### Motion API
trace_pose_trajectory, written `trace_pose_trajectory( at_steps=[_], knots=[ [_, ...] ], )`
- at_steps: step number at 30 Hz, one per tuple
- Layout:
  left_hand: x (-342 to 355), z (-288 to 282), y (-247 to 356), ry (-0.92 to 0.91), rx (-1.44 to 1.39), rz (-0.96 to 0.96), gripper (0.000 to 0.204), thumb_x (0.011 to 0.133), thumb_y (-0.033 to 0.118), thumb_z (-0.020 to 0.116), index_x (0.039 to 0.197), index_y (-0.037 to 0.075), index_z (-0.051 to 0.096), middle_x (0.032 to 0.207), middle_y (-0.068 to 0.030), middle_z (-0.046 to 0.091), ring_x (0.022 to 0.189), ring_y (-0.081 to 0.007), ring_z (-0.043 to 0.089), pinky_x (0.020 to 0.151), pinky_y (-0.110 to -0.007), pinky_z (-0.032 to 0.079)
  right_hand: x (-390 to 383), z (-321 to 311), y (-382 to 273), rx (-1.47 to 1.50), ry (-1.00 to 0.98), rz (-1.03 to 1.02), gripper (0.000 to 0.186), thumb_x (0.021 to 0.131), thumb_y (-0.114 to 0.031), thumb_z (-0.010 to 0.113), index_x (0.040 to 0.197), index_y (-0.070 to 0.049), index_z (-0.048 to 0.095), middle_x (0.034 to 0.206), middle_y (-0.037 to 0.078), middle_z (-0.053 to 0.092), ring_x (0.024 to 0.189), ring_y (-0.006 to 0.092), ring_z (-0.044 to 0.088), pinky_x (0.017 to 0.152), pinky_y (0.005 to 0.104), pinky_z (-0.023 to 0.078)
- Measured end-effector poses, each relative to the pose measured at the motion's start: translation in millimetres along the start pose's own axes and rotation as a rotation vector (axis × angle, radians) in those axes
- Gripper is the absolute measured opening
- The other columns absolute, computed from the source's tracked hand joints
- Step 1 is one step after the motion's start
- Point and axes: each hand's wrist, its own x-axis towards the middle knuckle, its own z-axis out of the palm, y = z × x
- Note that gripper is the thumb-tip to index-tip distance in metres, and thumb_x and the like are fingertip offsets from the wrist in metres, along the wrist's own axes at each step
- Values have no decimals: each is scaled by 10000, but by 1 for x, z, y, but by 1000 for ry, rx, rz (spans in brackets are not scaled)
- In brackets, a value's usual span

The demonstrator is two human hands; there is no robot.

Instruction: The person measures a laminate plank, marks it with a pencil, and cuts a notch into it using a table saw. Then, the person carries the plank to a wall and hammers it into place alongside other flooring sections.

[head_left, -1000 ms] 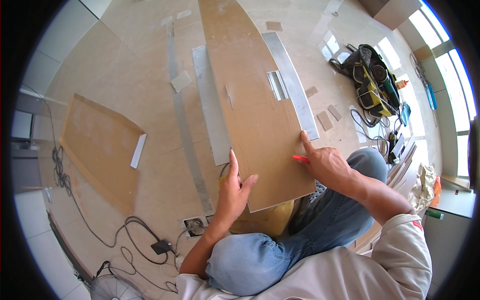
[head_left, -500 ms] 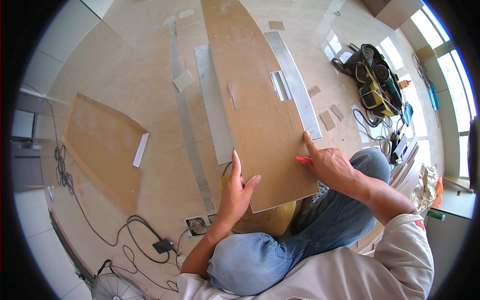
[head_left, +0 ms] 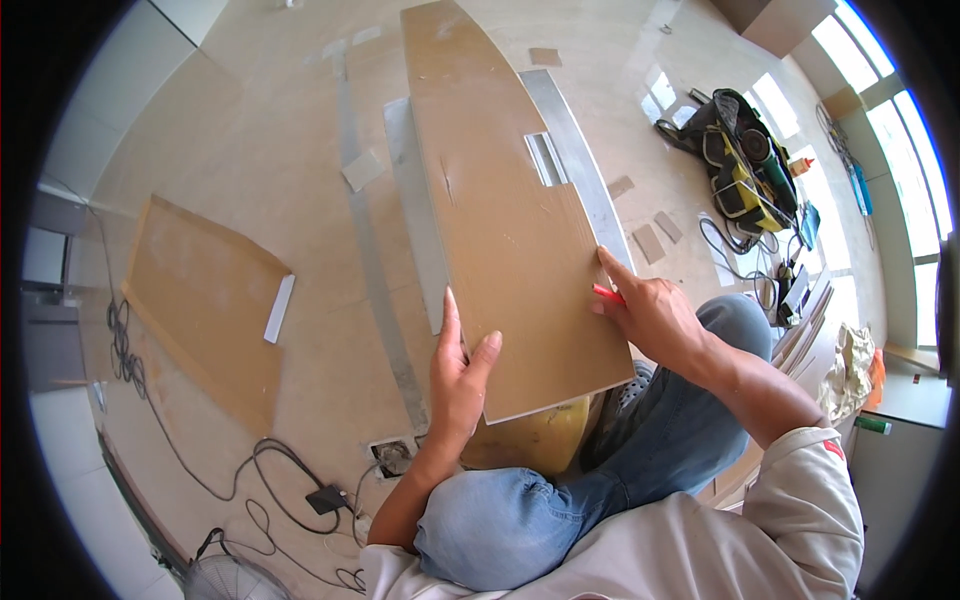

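Note:
A long brown wood-look board (head_left: 520, 290) lies in front of me with a rectangular notch cut into its right edge. My left hand (head_left: 460, 385) grips its left edge near the close end, thumb on top and the other fingers along the side and partly hidden. At the right edge, my right hand (head_left: 655, 315) rests with the index finger stretched along the board. A red pen or pencil (head_left: 607, 293) is held in that hand, its lower part hidden by the fingers. Beneath the board lies a grey-white panel (head_left: 585, 150), showing on both sides.
A brown sheet (head_left: 205, 305) lies on the floor at left, near black cables (head_left: 270, 465) and a fan (head_left: 235, 578). A black-and-yellow tool bag (head_left: 745, 165) stands at right. Small offcuts (head_left: 648, 243) are scattered about. Something yellow (head_left: 530, 440) sits under the board's close end.
The board has shifted slightly left and toward me, and its far end now shows. Both hands have moved left with it, still holding the board and the red pen or pencil.

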Motion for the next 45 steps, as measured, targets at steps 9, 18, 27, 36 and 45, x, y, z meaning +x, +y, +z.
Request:
trace_pose_trajectory(
  at_steps=[9, 18, 27, 36, 45],
  knots=[
    [16, -11, 16, 127, -27, 48, 681, 987, 25, 546, 1554, -58, 178, 1548, -160, 370, 1355, -169, 414, 1121, -291, 323, 28, 5, -20, 120, 31, 85, 594, 943, -328, 651, 1454, -110, 443, 805, 239, 660, 799, 443, 647, 726, 490, 508],
    [-9, -23, 18, 165, 16, 14, 646, 1003, 38, 504, 1557, -50, 183, 1518, -164, 414, 1331, -190, 457, 1102, -308, 356, 20, 15, -34, 47, 29, 9, 613, 938, -349, 661, 1441, -74, 444, 714, 232, 632, 702, 416, 648, 646, 489, 505],
    [-6, -38, 18, 211, 9, 57, 664, 1001, 45, 538, 1554, -56, 184, 1486, -148, 451, 1280, -160, 484, 1075, -280, 376, 31, 19, -44, 122, 70, -77, 607, 941, -308, 659, 1445, -60, 429, 705, 225, 634, 680, 413, 647, 635, 496, 508],
    [-8, -63, 50, 162, 89, -32, 679, 999, 114, 554, 1570, -1, 205, 1546, -144, 391, 1373, -212, 431, 1125, -330, 333, 37, 39, -62, 132, 139, -213, 654, 936, -309, 633, 1385, 107, 401, 594, 196, 604, 502, 370, 610, 473, 445, 477],
    [-18, -52, 61, 248, 198, -79, 668, 1001, 109, 540, 1571, 7, 206, 1551, -130, 393, 1375, -220, 431, 1131, -330, 328, 25, 32, -64, 218, 49, -254, 723, 828, -129, 616, 1431, 156, 338, 618, 200, 623, 529, 344, 638, 504, 451, 500]
  ],
)
